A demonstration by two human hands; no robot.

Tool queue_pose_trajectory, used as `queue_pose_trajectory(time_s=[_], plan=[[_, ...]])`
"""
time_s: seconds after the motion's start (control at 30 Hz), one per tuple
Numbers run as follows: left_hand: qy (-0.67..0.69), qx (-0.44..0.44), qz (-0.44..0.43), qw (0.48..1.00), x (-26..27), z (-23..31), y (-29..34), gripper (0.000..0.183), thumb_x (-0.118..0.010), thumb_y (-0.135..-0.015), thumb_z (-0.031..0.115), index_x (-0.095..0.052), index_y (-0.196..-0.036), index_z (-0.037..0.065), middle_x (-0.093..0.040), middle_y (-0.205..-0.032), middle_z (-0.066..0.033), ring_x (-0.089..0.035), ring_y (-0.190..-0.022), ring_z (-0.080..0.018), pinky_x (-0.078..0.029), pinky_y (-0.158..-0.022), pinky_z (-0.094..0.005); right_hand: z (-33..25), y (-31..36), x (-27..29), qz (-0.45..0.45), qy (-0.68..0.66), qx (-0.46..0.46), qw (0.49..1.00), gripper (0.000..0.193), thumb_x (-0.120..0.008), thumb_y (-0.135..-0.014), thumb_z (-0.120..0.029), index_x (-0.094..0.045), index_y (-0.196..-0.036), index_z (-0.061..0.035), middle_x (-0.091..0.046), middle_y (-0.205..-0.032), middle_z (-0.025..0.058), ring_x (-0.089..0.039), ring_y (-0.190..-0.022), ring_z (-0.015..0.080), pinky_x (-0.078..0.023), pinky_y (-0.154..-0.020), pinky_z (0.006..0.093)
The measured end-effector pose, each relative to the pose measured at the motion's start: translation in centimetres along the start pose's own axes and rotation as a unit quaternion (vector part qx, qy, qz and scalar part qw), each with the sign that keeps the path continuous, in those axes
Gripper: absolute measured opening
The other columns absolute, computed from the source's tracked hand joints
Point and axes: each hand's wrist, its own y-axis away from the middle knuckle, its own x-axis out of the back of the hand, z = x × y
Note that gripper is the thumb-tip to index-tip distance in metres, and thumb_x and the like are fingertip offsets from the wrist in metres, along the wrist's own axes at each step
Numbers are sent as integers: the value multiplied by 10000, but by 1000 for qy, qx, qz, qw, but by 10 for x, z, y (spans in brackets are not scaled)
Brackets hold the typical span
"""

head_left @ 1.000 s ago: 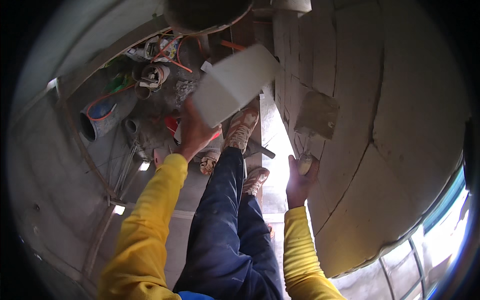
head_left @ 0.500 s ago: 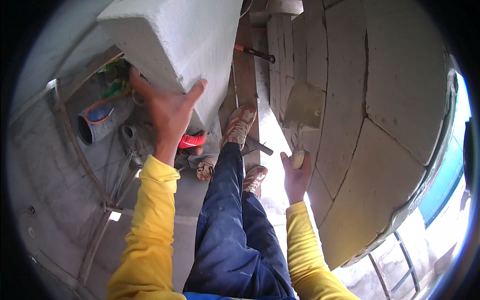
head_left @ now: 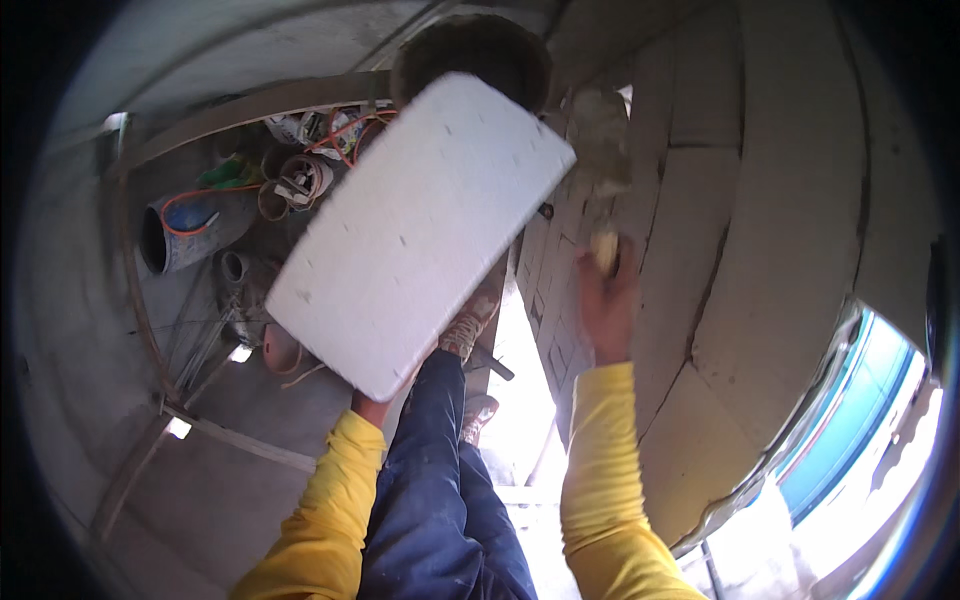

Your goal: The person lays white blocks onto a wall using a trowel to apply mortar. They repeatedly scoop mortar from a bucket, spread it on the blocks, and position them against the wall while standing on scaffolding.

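Note:
A large pale aerated concrete block (head_left: pixel 420 235) lies tilted across the middle of the view, its broad face toward me. My left hand (head_left: pixel 371 408) holds it from beneath at its lower corner; most of the fingers are hidden behind it. On the right, my right hand (head_left: pixel 608 315) is closed around the light handle of a trowel (head_left: pixel 604 252). The trowel's broad, mortar-grey blade points away from me, close to the block wall (head_left: pixel 790 230). Just past the block's far end is a round dark tub (head_left: pixel 475 40), partly covered by it.
My shoes stand on a narrow plank, with a bright gap to its right. On the lower left, pipes (head_left: pixel 190 235), an orange cord, green material (head_left: pixel 232 172) and buckets (head_left: pixel 304 178) lie about. A wooden rail (head_left: pixel 260 112) runs behind them. A blue panel (head_left: pixel 850 425) shows at far right.
The block has swung round so its broad face shows, and my left hand has gone beneath it. My right hand and trowel have moved farther away. The tub has come into view.

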Motion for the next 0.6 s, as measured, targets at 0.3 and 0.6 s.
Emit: queue_pose_trajectory(time_s=[0.3, 0.6], plan=[[-5, 6, -45, 999, 51, 16, 38, 637, -776, -942, 500, -666, -1415, 88, -649, -1450, -118, -579, -1374, -328, -454, -1157, -450, -30, -218, -115, -170, 292, 150, 929, 384, -630, -999, -270, -658, -1264, 7, -716, -1190, 293, -686, -1151, 458, -560, -959, 510], [34, 79, -67, 994, 77, 17, 47, 577, -792, -930, 414, -671, -1384, 80, -673, -1386, -110, -615, -1298, -308, -488, -1103, -436, 6, -310, -248, -224, 542, 224, 778, 239, -589, -988, -235, -792, -1076, -147, -772, -1149, 161, -736, -1102, 400, -586, -971, 526]])
